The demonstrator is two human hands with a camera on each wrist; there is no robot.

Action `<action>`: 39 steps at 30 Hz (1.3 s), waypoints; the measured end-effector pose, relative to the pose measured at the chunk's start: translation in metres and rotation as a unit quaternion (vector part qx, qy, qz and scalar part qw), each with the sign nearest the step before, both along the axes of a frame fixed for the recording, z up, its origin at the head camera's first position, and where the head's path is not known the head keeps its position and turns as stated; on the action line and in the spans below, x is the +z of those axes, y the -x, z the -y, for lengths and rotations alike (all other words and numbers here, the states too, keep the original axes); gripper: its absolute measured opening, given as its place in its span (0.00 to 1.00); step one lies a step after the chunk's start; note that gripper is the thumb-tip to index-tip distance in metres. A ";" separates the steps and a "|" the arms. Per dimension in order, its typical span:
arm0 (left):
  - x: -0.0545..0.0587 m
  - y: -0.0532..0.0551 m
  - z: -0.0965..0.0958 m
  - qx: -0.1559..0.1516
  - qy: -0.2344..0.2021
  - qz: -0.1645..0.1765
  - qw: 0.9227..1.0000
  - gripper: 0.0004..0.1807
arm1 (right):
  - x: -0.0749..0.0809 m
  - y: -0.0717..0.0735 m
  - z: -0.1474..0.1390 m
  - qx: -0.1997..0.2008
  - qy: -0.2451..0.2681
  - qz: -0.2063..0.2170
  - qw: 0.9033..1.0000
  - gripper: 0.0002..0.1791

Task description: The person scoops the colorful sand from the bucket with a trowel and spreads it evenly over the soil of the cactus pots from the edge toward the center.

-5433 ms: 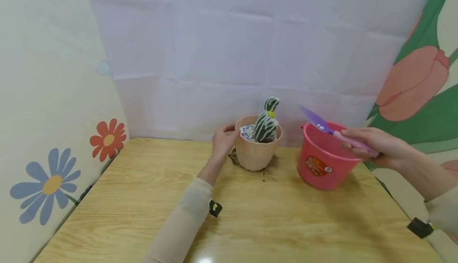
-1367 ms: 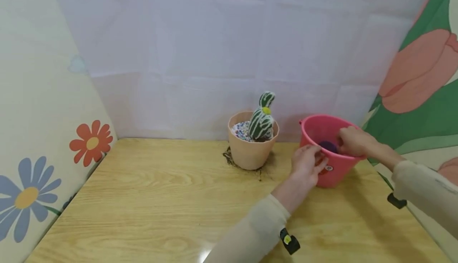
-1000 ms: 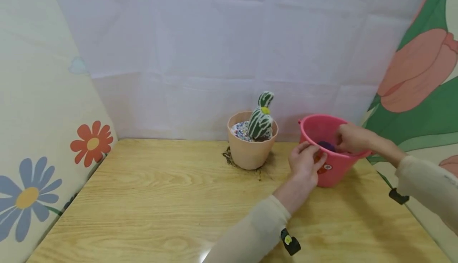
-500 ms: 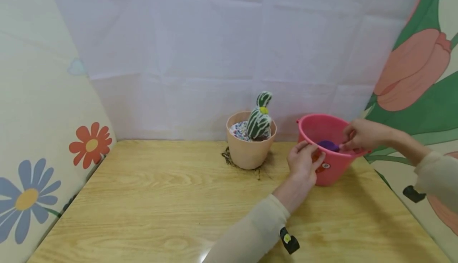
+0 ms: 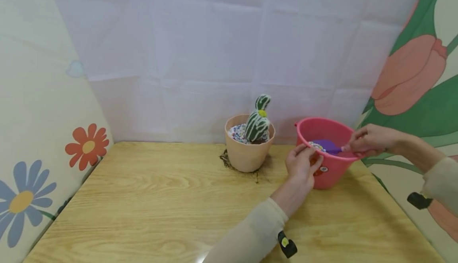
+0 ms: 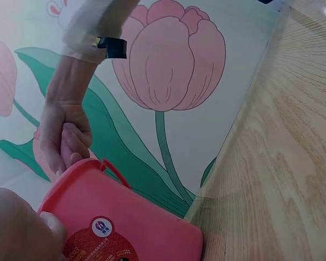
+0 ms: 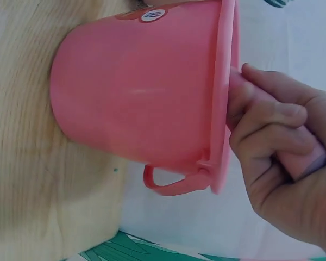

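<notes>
At the right of the head view, my left hand (image 5: 299,167) holds the near rim of a pink bucket (image 5: 330,177). Curled round the pink handle of a small trowel, my right hand (image 5: 372,140) is over the bucket's right rim. The trowel's purple blade (image 5: 326,145) lies level inside the bucket mouth, bearing a heap of small multicoloured beads (image 5: 317,146). In the right wrist view the fingers wrap the trowel handle (image 7: 300,155). How much is left in the bucket is hidden by its wall.
Left of the bucket stands a peach flowerpot (image 5: 246,159) with a knitted green-and-white cactus (image 5: 257,126) among beads. Dark stringy bits (image 5: 224,159) lie round its base on the wooden table (image 5: 161,199). A white cloth (image 5: 186,56) hangs behind.
My left hand has gone from the flowerpot to the bucket rim. The trowel went down into the bucket; in the last second my right hand rose and the blade came up with beads.
</notes>
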State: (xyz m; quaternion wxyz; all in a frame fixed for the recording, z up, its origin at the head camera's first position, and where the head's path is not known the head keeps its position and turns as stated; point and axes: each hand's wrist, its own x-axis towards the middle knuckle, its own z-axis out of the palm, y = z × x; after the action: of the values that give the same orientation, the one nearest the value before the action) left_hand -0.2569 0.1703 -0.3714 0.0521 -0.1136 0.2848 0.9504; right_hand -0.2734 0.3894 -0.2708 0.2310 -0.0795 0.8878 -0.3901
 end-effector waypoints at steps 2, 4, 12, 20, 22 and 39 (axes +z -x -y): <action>0.000 0.000 0.001 -0.001 0.002 -0.001 1.000 0.12 | -0.002 0.001 -0.002 -0.010 0.032 0.024 0.999 0.17; 0.001 0.000 0.002 -0.002 0.003 0.001 1.000 0.13 | -0.003 0.001 -0.004 -0.014 0.060 0.045 0.997 0.17; 0.002 -0.001 0.001 0.001 0.001 0.007 1.000 0.13 | -0.009 -0.005 -0.011 -0.027 0.186 0.120 0.975 0.15; -0.002 0.002 0.004 -0.007 0.009 -0.003 1.000 0.13 | -0.015 -0.012 -0.015 -0.005 0.289 0.156 0.944 0.20; -0.004 0.005 0.006 -0.016 0.018 -0.012 1.000 0.13 | -0.017 -0.013 -0.013 -0.004 0.308 0.158 0.938 0.22; 0.009 -0.008 0.074 -0.158 0.196 -0.129 0.959 0.13 | -0.010 -0.032 0.016 -0.126 0.122 -0.008 0.984 0.18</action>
State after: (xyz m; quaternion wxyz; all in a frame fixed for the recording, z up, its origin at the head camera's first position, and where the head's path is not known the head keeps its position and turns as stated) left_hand -0.2491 0.0959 -0.3619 0.1410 0.0479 0.4843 0.8622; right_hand -0.2415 0.3732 -0.2811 0.1615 0.0024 0.8380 -0.5212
